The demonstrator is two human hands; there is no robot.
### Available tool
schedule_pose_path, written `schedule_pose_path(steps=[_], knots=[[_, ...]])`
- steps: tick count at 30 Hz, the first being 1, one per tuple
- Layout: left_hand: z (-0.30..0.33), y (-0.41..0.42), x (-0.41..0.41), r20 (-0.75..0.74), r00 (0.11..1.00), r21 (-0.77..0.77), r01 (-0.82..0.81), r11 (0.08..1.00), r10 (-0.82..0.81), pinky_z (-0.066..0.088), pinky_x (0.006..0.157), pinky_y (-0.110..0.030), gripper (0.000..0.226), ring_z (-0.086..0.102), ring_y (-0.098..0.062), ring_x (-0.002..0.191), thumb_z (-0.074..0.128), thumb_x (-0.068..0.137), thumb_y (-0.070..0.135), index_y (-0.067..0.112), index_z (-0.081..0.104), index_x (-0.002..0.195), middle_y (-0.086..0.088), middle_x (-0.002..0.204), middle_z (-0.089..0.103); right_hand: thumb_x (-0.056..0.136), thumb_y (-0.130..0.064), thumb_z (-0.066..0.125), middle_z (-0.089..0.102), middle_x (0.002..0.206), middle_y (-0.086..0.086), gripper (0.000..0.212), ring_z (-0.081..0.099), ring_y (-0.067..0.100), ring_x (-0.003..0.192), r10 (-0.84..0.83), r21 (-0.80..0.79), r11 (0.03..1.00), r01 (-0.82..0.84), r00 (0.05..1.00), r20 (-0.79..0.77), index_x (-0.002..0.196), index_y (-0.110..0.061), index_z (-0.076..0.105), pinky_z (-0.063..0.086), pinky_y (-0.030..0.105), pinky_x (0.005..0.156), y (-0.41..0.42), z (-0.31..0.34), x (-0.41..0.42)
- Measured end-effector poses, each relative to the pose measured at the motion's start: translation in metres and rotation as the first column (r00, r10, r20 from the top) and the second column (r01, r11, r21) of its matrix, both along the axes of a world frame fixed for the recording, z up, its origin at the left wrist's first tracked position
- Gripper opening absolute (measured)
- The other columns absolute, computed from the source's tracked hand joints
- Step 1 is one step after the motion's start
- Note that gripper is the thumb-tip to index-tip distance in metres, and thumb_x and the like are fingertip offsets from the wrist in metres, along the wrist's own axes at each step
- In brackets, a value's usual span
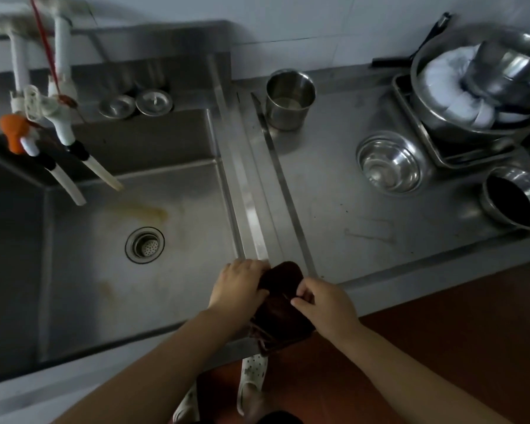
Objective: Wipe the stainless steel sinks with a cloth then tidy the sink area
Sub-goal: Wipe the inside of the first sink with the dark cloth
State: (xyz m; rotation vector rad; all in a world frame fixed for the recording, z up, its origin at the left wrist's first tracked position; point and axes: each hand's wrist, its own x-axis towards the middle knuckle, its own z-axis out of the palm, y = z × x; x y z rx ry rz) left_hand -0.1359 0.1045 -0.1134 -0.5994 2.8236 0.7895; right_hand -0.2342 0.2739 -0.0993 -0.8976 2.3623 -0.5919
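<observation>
Both hands grip a dark brown cloth [283, 296] at the front edge of the steel counter [349, 215]; the left hand [237, 286] is closed over the cloth's far left side, the right hand [323, 301] pinches its near right side with fingers curled; the cloth's lower end hangs past the edge. Left of the left hand lies the sink basin [104, 270], its drain strainer [144, 244] beyond and left of it; beyond the right hand stand a steel cup [289, 99] and a steel bowl [389, 162].
</observation>
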Motion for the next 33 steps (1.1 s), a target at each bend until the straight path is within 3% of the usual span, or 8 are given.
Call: schedule_pose_path(steps=[4, 8, 13, 19, 23, 27, 31, 33], knots=[[0.001, -0.002, 0.005, -0.012, 1.0, -0.008, 0.003, 1.0, -0.003, 0.027, 0.072, -0.024, 0.014, 0.048, -0.017, 0.089, 0.06, 0.077, 0.028, 0.022, 0.063, 0.09, 0.008, 0.082, 0.049, 0.078, -0.026, 0.072, 0.051, 0.068, -0.021, 0.009, 0.052, -0.005, 0.067, 0.042, -0.079, 0.996, -0.04, 0.999, 0.021, 0.077, -0.025, 0.062, 0.036, 0.008, 0.058, 0.003, 0.005, -0.008], [0.015, -0.013, 0.01, 0.003, 0.976, 0.334, -0.206, 0.92, 0.217, 0.033, 0.053, -0.016, 0.014, 0.048, -0.003, 0.065, 0.064, 0.073, 0.02, 0.025, 0.052, 0.069, 0.01, 0.069, 0.049, 0.08, -0.026, 0.071, 0.051, 0.082, -0.019, 0.011, 0.049, -0.004, 0.081, 0.11, -0.133, 0.987, -0.095, 0.988, 0.106, 0.075, -0.028, 0.061, 0.039, 0.013, 0.072, -0.008, 0.015, -0.016], [0.044, -0.032, 0.026, 0.064, 0.884, 0.62, -0.399, 0.676, 0.463, 0.041, 0.043, -0.012, 0.024, 0.057, 0.001, 0.051, 0.064, 0.079, 0.01, 0.026, 0.048, 0.072, 0.002, 0.065, 0.056, 0.086, -0.024, 0.066, 0.059, 0.085, -0.012, 0.008, 0.058, 0.0, 0.078, 0.146, -0.198, 0.975, -0.096, 0.956, 0.255, 0.078, -0.026, 0.067, 0.049, 0.021, 0.072, -0.043, 0.029, -0.012], [0.096, -0.072, 0.056, -0.032, 0.822, 0.669, -0.405, 0.624, 0.568, 0.05, 0.054, -0.017, 0.025, 0.059, 0.0, 0.06, 0.058, 0.082, -0.004, 0.02, 0.053, 0.086, -0.003, 0.08, 0.059, 0.09, -0.016, 0.06, 0.055, 0.101, -0.016, 0.026, 0.057, -0.002, 0.093, 0.024, -0.338, 0.935, 0.104, 0.935, 0.355, 0.107, -0.035, 0.054, 0.047, 0.009, 0.071, -0.106, 0.037, -0.005], [0.118, -0.099, 0.086, -0.015, 0.772, 0.718, -0.434, 0.545, 0.635, 0.05, 0.062, -0.023, 0.026, 0.059, -0.013, 0.071, 0.053, 0.083, -0.008, 0.017, 0.056, 0.089, -0.01, 0.087, 0.06, 0.094, -0.026, 0.055, 0.054, 0.122, -0.006, 0.035, 0.052, 0.007, 0.112, 0.092, -0.302, 0.948, 0.104, 0.817, 0.57, 0.128, -0.023, 0.047, 0.043, 0.019, 0.091, -0.156, 0.047, 0.013], [0.114, -0.123, 0.123, 0.052, 0.694, 0.822, -0.438, 0.363, 0.718, 0.047, 0.069, -0.038, 0.034, 0.056, -0.027, 0.078, 0.046, 0.081, -0.015, 0.017, 0.056, 0.082, -0.013, 0.086, 0.057, 0.093, -0.047, 0.045, 0.06, 0.113, 0.003, 0.043, 0.055, 0.007, 0.101, 0.104, -0.17, 0.985, 0.03, 0.687, 0.72, 0.12, -0.015, 0.055, 0.04, 0.021, 0.082, -0.194, 0.055, 0.047], [0.085, -0.145, 0.158, 0.104, 0.636, 0.875, -0.423, 0.234, 0.765, 0.045, 0.057, -0.027, 0.046, 0.055, -0.019, 0.068, 0.041, 0.077, -0.021, 0.022, 0.057, 0.071, -0.004, 0.072, 0.057, 0.093, -0.028, 0.052, 0.071, 0.105, 0.012, 0.033, 0.067, 0.019, 0.097, -0.057, 0.007, 0.989, 0.148, 0.337, 0.94, 0.114, -0.004, 0.063, 0.051, 0.024, 0.078, -0.218, 0.044, 0.086], [0.068, -0.16, 0.176, 0.148, 0.611, 0.847, -0.484, 0.219, 0.778, 0.045, 0.048, -0.024, 0.046, 0.057, -0.014, 0.058, 0.044, 0.079, -0.019, 0.024, 0.058, 0.07, -0.003, 0.068, 0.059, 0.089, -0.022, 0.06, 0.072, 0.102, 0.012, 0.031, 0.068, 0.023, 0.096, -0.143, 0.101, 0.983, 0.154, 0.291, 0.946, 0.114, -0.003, 0.063, 0.052, 0.028, 0.079, -0.229, 0.034, 0.105]])
